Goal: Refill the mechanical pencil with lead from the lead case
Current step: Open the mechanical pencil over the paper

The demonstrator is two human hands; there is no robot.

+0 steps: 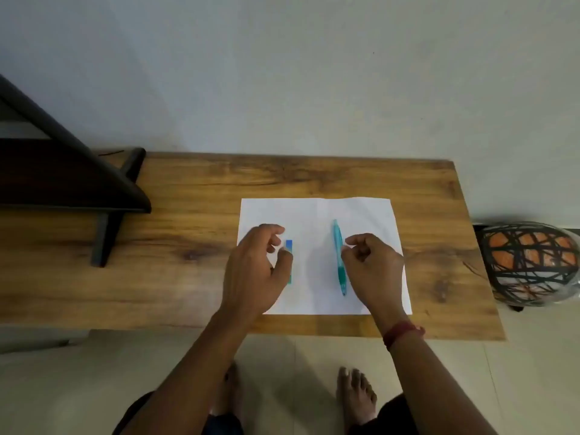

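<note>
A teal mechanical pencil (pixel 339 257) lies lengthwise on a white sheet of paper (pixel 317 211), tip toward me. A slim blue lead case (pixel 289 246) lies to its left on the same sheet, partly hidden by my thumb. My left hand (pixel 254 268) hovers over the case with fingers curled and apart, thumb tip at the case's edge; whether it touches is unclear. My right hand (pixel 373 268) sits just right of the pencil, fingers loosely curled, fingertips close to the barrel but not around it. A red thread circles my right wrist.
The paper lies on a wooden table (pixel 204 189) against a pale wall. A dark shelf frame (pixel 103 196) stands on the table's left part. A black and orange helmet (pixel 530 262) in plastic sits off the right edge. My bare feet (pixel 354 394) are on the floor below.
</note>
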